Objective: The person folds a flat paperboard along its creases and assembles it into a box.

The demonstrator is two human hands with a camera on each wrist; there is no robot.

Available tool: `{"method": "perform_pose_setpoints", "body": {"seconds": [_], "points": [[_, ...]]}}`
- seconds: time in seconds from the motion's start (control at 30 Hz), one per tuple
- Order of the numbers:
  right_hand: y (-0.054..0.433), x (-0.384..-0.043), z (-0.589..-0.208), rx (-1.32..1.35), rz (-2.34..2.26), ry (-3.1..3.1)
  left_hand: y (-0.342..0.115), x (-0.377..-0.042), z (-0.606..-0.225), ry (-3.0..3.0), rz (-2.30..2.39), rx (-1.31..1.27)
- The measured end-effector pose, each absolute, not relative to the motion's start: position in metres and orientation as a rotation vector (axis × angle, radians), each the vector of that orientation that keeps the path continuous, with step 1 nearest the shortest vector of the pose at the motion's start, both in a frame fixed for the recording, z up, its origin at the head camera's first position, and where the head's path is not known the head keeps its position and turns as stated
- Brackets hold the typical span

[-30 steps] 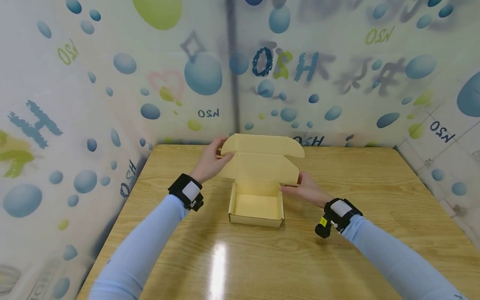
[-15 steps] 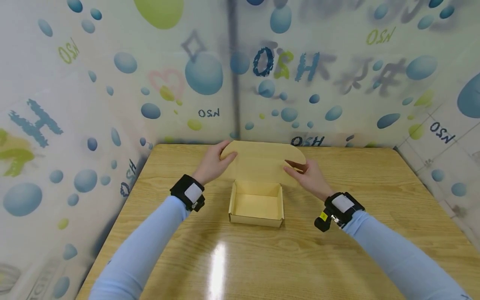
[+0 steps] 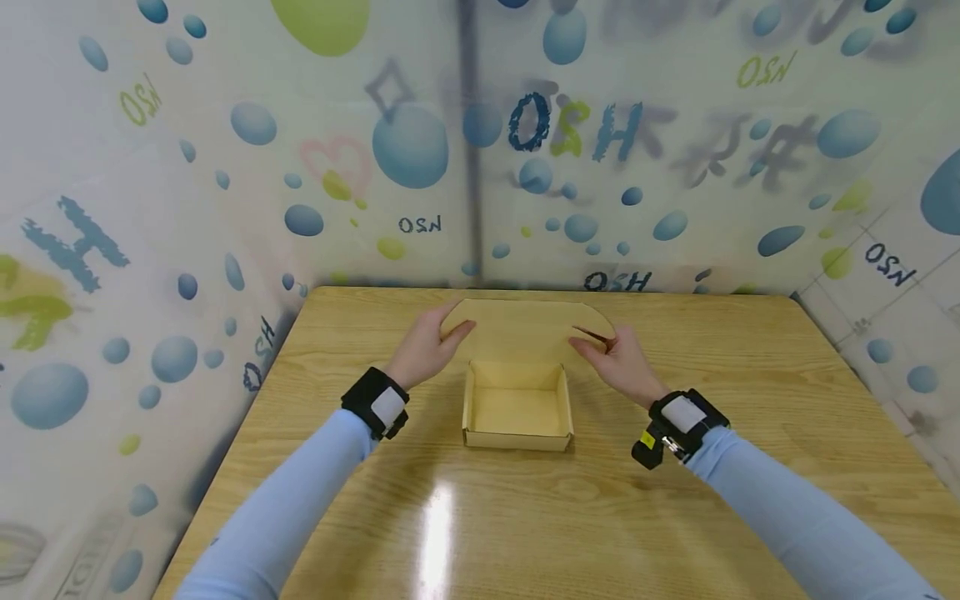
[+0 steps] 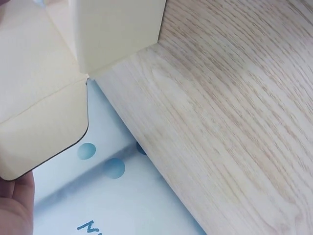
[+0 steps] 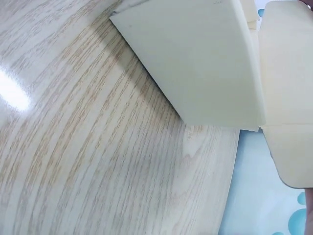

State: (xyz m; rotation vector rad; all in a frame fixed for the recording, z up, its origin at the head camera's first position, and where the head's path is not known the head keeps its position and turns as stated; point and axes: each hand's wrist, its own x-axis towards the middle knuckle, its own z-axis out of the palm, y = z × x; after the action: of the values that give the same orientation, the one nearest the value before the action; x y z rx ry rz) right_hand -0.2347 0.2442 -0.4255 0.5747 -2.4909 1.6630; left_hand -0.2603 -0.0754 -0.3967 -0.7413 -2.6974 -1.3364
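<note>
A small cardboard box [image 3: 517, 439] stands on the wooden table with its inside facing up and bare. Its raised lid [image 3: 521, 329] extends from the back edge. My left hand [image 3: 427, 346] grips the lid's left end, thumb on the near face and the fingers mostly hidden behind. At the right end, my right hand [image 3: 622, 362] pinches the lid between thumb and fingers, beside a dark slit. In the left wrist view a rounded side flap [image 4: 49, 127] sticks out near my fingers. The right wrist view shows the other side flap [image 5: 288, 152] beside the box's outer wall [image 5: 190, 73].
The wooden table [image 3: 720, 500] ends at its back edge close behind the lid. A wall covering [image 3: 315, 167] with blue and green drops rises behind and at both sides. Black straps with small cameras sit on both wrists.
My right hand has moved up from the box's back right corner to the lid's right end. The lid's top edge has come down in view, and my left hand has lowered with it.
</note>
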Motion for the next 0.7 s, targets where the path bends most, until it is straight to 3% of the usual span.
{"method": "perform_pose_setpoints", "body": {"seconds": [0.33, 0.7], "points": [[0.246, -0.236, -0.432, 0.605, 1.630, -2.405, -0.086, -0.262, -0.429, -2.693, -1.639, -0.782], [0.251, -0.233, -0.443, 0.453, 1.658, -2.787, -0.096, -0.244, -0.467, -2.892, -2.028, -0.813]]}}
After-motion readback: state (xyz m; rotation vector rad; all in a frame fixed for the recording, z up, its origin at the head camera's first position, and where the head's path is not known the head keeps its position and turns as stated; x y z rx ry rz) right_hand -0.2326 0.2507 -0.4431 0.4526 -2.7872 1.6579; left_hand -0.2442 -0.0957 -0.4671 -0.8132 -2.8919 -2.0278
